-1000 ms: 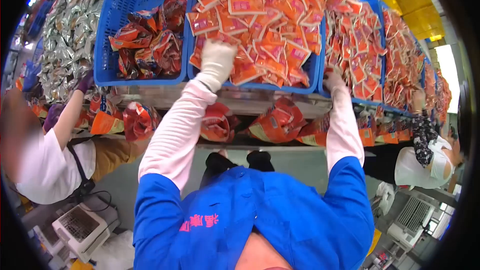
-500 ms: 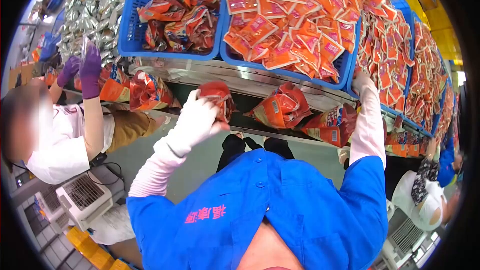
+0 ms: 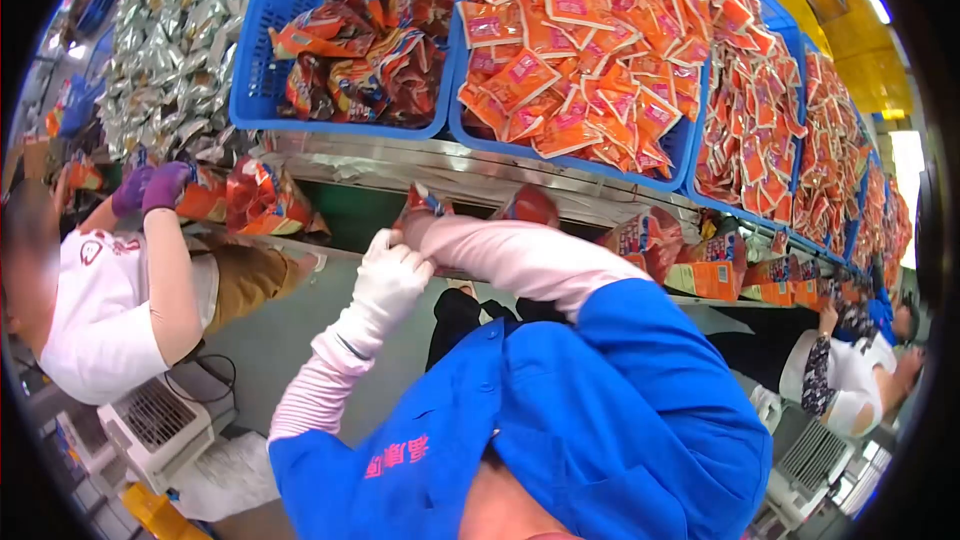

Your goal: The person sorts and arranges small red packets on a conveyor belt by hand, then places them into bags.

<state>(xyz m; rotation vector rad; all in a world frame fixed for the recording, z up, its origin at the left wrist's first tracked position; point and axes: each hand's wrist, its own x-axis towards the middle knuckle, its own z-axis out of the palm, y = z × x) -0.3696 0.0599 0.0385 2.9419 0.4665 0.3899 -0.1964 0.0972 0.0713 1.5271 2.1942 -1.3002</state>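
Observation:
My left hand (image 3: 388,262), in a white glove, has its fingers curled at the near edge of a red printed bag (image 3: 424,198). From the right, my right arm in a pale pink sleeve crosses over, bringing my right hand (image 3: 425,230) to the mouth of that same bag. The right hand is blurred and its fingers are hidden, so I cannot tell what it holds. Just behind my right forearm stands another red bag (image 3: 530,206), partly covered by the sleeve.
Blue baskets hold orange sachets (image 3: 570,60) and larger red bags (image 3: 365,50). Silver packets (image 3: 180,50) lie heaped at left. More red bags (image 3: 645,235) line the conveyor (image 3: 365,220). A person in purple gloves (image 3: 165,187) works at left; another person (image 3: 845,380) stands at right.
My right hand has left the orange sachets and swung left to the bag at my left hand. The bags on the conveyor have shifted left, and my left hand is lower.

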